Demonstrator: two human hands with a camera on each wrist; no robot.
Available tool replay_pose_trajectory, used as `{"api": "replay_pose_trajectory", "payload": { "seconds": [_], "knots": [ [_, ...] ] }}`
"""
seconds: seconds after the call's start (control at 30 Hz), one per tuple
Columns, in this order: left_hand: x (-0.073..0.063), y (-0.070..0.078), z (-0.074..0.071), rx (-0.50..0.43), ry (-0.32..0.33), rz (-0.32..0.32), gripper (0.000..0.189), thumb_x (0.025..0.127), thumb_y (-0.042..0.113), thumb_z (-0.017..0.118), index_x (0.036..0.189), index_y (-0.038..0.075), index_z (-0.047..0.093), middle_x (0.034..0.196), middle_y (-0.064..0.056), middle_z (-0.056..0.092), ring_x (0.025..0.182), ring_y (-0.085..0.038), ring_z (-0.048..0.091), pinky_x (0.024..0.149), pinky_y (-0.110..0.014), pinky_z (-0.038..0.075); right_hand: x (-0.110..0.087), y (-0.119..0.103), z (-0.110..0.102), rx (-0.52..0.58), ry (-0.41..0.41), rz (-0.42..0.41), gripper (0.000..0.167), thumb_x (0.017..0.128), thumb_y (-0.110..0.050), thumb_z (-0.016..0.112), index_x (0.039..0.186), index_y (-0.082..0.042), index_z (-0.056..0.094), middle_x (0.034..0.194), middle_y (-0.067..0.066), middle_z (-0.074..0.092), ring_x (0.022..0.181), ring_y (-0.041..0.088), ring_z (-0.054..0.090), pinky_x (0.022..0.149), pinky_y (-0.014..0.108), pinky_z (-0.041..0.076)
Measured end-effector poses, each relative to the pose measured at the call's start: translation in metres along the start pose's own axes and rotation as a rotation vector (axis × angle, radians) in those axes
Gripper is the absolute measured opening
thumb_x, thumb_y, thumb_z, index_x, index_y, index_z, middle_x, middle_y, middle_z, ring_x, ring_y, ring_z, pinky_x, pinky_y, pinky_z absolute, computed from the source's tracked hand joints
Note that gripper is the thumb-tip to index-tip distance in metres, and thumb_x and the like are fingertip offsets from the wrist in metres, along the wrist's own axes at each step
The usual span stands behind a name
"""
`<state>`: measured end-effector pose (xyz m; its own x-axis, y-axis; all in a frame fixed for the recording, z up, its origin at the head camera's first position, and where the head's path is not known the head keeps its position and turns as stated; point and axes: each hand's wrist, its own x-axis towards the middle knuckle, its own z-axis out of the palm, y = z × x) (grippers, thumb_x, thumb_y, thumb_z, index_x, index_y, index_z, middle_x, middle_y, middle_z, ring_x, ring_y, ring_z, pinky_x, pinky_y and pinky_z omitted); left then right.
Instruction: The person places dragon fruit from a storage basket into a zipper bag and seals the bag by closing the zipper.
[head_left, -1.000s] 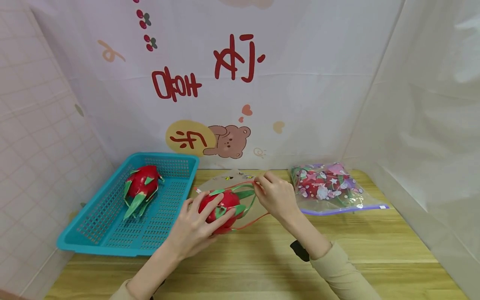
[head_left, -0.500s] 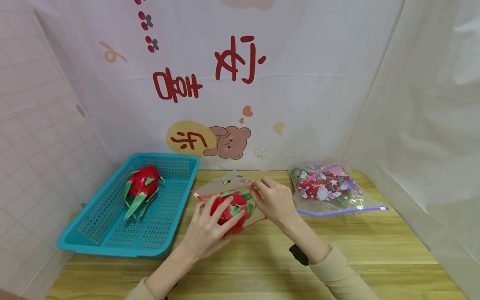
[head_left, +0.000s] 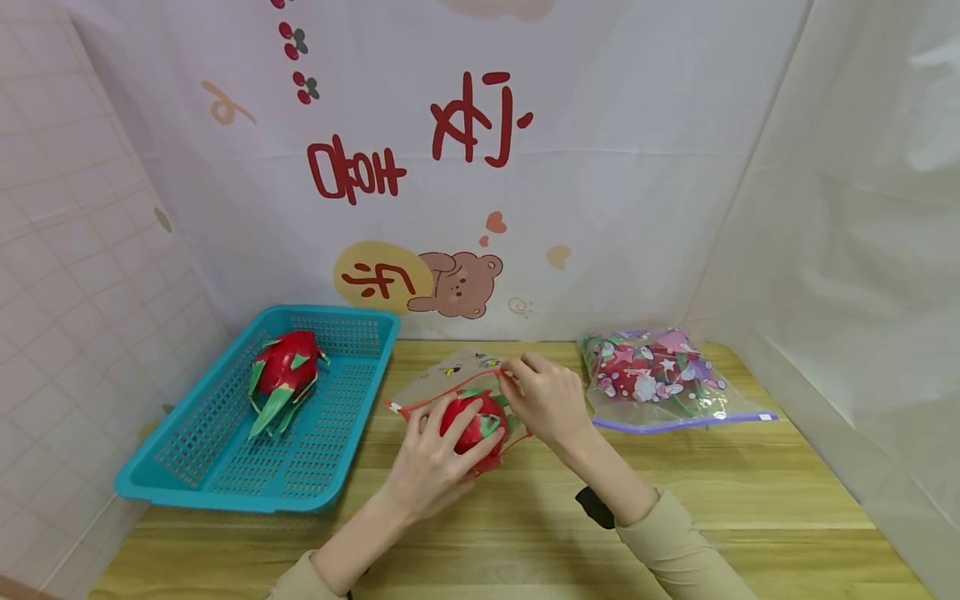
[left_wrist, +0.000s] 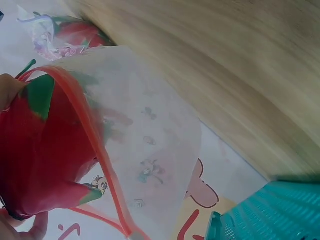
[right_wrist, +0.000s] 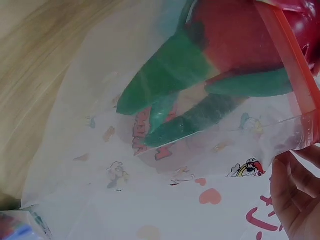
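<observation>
My left hand grips a red dragon fruit with green scales, fingers spread over its top. The fruit is partly inside the mouth of a clear zip bag with a red zip edge and small cartoon prints. In the right wrist view, its green leaf tips point into the bag, while its other end is still outside the red edge. My right hand pinches the bag's rim; its thumb and a finger show at the red strip. In the left wrist view the dragon fruit fills the left side.
On the left stands a teal plastic basket with another dragon fruit in it. A purple-zip bag with red and green contents lies at the right back of the wooden table. Printed cloth walls stand behind and at the sides.
My left hand has moved right with the dragon fruit, pushing it deeper into the bag's mouth. The right hand keeps its pinch on the rim, nearly in place.
</observation>
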<state>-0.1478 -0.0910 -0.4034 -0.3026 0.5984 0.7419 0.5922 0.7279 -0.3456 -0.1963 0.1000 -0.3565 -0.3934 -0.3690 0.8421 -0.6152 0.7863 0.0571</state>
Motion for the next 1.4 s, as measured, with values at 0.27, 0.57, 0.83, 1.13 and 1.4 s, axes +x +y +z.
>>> {"api": "replay_pose_trajectory", "payload": {
  "seconds": [0.27,0.57,0.83,1.13,1.4],
  "knots": [
    [0.0,-0.002,0.001,-0.088,-0.022,-0.178,0.066,0.054,0.035,0.083,0.117,0.028,0.065,0.121,-0.011,0.061,0.107,-0.035,0.054,0.076,-0.044,0.047,-0.016,0.005,-0.001,0.016,-0.063,-0.049,0.017,0.071,-0.014,0.081,0.083,-0.015,0.07,0.07,-0.003,0.059,0.048,0.011,0.053,0.038,0.021,0.038],
    [0.001,-0.005,-0.003,-0.241,-0.066,-0.425,0.064,0.056,0.031,0.084,0.116,0.026,0.066,0.119,-0.012,0.062,0.106,-0.034,0.056,0.074,-0.043,0.048,-0.032,0.013,-0.003,-0.03,-0.212,-0.078,0.04,0.065,-0.011,0.083,0.1,-0.019,0.065,0.081,-0.002,0.061,0.061,0.015,0.057,0.038,0.025,0.04],
    [0.004,0.004,0.008,-0.183,-0.066,-0.456,0.058,0.058,0.029,0.084,0.114,0.025,0.067,0.121,-0.012,0.061,0.108,-0.034,0.056,0.075,-0.044,0.046,-0.03,0.009,-0.001,0.068,-0.131,-0.063,0.019,0.073,-0.005,0.074,0.09,-0.011,0.067,0.071,-0.001,0.061,0.052,0.01,0.052,0.043,0.019,0.041],
    [-0.002,0.017,0.024,-0.084,-0.123,-0.388,0.053,0.058,0.03,0.082,0.108,0.024,0.067,0.118,-0.011,0.06,0.106,-0.032,0.056,0.077,-0.046,0.044,-0.024,0.005,0.001,0.138,-0.088,0.019,0.015,0.071,0.001,0.073,0.083,-0.007,0.069,0.069,0.0,0.062,0.052,0.006,0.055,0.046,0.014,0.042],
    [-0.005,0.026,0.028,-0.039,-0.215,-0.323,0.056,0.058,0.033,0.085,0.11,0.025,0.064,0.119,-0.012,0.059,0.109,-0.035,0.055,0.08,-0.048,0.047,-0.019,0.006,0.008,0.119,-0.136,0.147,0.002,0.08,-0.008,0.067,0.081,-0.007,0.069,0.071,0.001,0.066,0.054,0.01,0.061,0.046,0.018,0.044]
  ]
}}
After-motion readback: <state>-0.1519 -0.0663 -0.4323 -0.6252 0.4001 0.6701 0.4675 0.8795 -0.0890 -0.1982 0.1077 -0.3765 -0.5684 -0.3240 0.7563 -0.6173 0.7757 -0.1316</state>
